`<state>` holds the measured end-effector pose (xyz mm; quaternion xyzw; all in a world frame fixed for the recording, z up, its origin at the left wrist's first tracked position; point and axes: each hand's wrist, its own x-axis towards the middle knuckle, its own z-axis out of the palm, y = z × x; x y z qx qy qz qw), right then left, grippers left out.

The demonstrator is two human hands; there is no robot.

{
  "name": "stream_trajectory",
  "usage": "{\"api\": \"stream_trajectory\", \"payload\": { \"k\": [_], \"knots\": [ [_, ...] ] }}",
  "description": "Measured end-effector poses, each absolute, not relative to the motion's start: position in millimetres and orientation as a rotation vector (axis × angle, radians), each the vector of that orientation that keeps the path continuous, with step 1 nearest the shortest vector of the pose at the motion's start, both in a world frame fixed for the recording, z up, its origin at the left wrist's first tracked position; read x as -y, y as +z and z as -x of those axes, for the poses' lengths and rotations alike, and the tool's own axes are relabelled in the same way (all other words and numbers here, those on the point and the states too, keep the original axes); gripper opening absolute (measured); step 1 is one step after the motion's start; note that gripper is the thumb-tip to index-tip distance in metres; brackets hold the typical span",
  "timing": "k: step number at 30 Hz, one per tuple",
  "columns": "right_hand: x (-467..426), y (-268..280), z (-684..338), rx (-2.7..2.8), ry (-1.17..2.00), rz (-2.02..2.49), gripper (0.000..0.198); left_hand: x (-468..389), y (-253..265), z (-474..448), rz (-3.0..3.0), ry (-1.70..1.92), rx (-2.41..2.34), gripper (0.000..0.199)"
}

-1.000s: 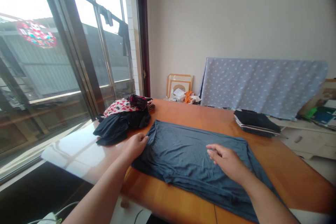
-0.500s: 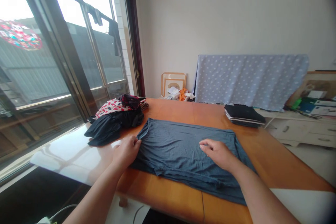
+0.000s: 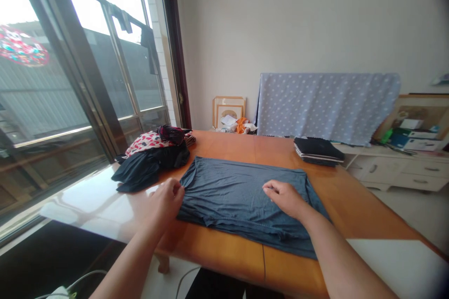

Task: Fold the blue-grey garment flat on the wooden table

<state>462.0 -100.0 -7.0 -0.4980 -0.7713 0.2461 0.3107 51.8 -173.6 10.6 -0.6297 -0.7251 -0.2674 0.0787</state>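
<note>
Two hands: both pinching blue shirt (image 3: 238, 196)
Left hand (image 3: 164, 201): grips its 9 o'clock edge
Right hand (image 3: 286, 196): pinches centre fabric
Shirt: flat on table (image 3: 351, 205), partly folded
Done: folded stack (image 3: 317, 150), 1 o'clock
Left: heap (image 3: 154, 159), 10 o'clock

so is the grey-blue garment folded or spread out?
Partly folded: the grey-blue garment lies flat on the wooden table, a doubled layer showing along its near edge. Both hands rest on it.

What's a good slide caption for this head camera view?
Both hands rest on a flat grey-blue cotton garment on an orange wooden table.
</note>
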Motion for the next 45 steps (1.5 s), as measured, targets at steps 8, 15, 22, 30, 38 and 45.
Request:
{"api": "stream_trajectory", "payload": {
  "k": [8,15,22,30,38,45],
  "knots": [
    [131.3,36.5,-434.9,2.153,0.398,1.302,0.018,214.0,14.8,-75.3,2.441,-1.014,1.938,0.012],
    [192.3,71.7,-401.6,2.48,0.393,1.179,0.011,233.5,16.0,-93.5,2.592,-0.952,1.812,0.015],
    [227.7,37.3,-379.7,2.53,0.222,1.258,0.012,242.4,9.5,-94.1,2.569,-0.872,1.834,0.017],
    [231.5,14.1,-354.2,2.449,-0.03,1.375,0.016,246.4,6.4,-95.9,2.512,-0.867,1.814,0.02],
    [236.7,15.1,-355.0,2.456,0.031,1.301,0.014,256.4,10.3,-88.2,2.509,-0.813,1.838,0.021],
    [238.0,9.3,-350.9,2.428,0.067,1.269,0.016,256.2,10.0,-65.5,2.244,-0.806,1.993,0.027]
  ]
}}
